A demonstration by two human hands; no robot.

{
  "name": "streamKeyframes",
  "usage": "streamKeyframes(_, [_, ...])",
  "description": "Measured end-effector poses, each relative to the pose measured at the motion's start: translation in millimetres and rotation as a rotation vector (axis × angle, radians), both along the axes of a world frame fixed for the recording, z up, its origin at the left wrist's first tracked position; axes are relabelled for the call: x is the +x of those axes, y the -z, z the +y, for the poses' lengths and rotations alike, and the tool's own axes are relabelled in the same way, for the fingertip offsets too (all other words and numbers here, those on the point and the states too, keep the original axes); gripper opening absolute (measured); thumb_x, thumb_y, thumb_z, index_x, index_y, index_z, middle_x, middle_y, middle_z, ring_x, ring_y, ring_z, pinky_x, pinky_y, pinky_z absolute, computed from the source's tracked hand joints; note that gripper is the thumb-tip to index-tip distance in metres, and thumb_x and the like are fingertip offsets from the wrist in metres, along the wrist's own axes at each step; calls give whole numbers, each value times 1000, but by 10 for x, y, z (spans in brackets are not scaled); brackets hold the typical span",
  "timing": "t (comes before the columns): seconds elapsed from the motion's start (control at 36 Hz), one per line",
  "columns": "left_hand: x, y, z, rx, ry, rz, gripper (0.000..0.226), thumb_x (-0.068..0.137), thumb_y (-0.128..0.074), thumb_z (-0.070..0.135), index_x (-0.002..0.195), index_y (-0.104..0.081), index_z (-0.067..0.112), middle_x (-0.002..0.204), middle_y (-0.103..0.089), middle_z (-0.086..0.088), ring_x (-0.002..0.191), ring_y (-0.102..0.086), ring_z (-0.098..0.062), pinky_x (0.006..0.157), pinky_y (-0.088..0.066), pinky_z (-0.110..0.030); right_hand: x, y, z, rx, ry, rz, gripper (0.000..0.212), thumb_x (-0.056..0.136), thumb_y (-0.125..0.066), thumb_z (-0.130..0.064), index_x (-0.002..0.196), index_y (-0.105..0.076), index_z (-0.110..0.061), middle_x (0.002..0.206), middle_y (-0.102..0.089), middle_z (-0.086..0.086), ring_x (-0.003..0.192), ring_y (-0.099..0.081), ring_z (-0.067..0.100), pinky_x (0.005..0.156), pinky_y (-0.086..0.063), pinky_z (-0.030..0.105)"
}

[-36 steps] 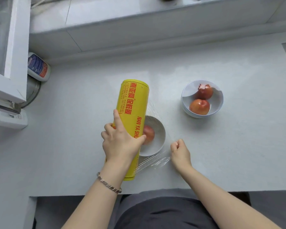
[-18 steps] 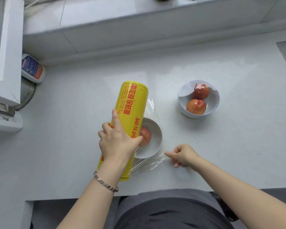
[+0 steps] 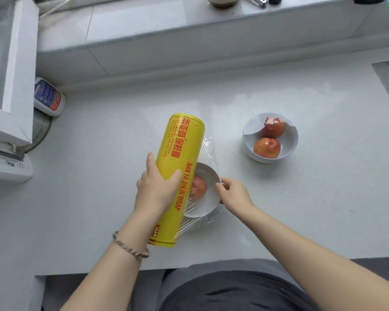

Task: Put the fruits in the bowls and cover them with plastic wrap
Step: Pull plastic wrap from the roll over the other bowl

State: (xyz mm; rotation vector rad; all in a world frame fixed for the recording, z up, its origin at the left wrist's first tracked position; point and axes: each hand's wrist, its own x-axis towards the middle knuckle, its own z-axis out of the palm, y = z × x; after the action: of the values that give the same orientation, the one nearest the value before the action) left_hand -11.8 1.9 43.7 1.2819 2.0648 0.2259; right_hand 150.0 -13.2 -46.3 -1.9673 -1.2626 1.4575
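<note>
The roll (image 3: 180, 153) in your left grip (image 3: 155, 191) hides the rim of the bowl (image 3: 208, 203) beside it. What your right grip (image 3: 234, 195) pinches is unclear.

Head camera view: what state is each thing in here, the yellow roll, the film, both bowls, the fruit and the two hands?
plastic wrap roll, partly unrolled, overlapping the near bowl's left side.
film, stretched over the near bowl, not cut from the roll.
near bowl, under film, holding one fruit.
far bowl, uncovered, holding two fruits.
left hand, grips the roll.
right hand, grips the near bowl's right rim.
</note>
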Motion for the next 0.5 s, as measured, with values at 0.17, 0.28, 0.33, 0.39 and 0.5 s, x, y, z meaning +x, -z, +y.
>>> streamKeyframes(0.17, [-239, -64, 205, -242, -42, -438, 82, 46, -79, 52, 117, -55, 17, 105, -69, -6, 87, -69, -24, 75, -57, -41, -9, -28, 1, -1, -15, -50, 26, 86, -43, -14, 75, -54, 6, 72, -59, 24, 70, -57, 35, 72, -51, 44])
streamKeyframes(0.28, [-263, 19, 173, -155, -104, -433, 53, 68, -79, 32, 112, -56, 13, 104, -67, -9, 85, -67, -25, 74, -57, -40, -23, -48, 20, 0, -43, -116, 28, 89, -40, -10, 61, -45, -7, 66, -54, 13, 69, -50, 29, 60, -33, 32])
streamKeyframes(0.33, [-268, 55, 122, -98, -135, -392, 52, 68, -80, 30, 111, -55, 15, 103, -66, -7, 86, -66, -24, 74, -55, -37, -24, -41, 31, 1, -38, -122, 33, 90, -41, -10, 57, -43, -12, 66, -54, 10, 69, -50, 27, 60, -33, 30])
streamKeyframes(0.39, [-264, 94, 58, -47, -167, -330, 66, 65, -83, 34, 118, -50, 15, 108, -63, -6, 90, -64, -24, 77, -54, -37, -20, -29, 33, 2, -32, -124, 35, 91, -40, -11, 56, -42, -15, 64, -52, 7, 69, -50, 26, 60, -33, 29])
streamKeyframes(0.5, [-297, 160, -87, 29, -239, -189, 87, 62, -82, 44, 130, -36, 15, 120, -58, -7, 99, -59, -26, 85, -51, -39, -5, -34, 2, 7, -15, -153, 35, 89, -40, -9, 55, -40, -15, 59, -47, 2, 67, -47, 26, 59, -32, 29])
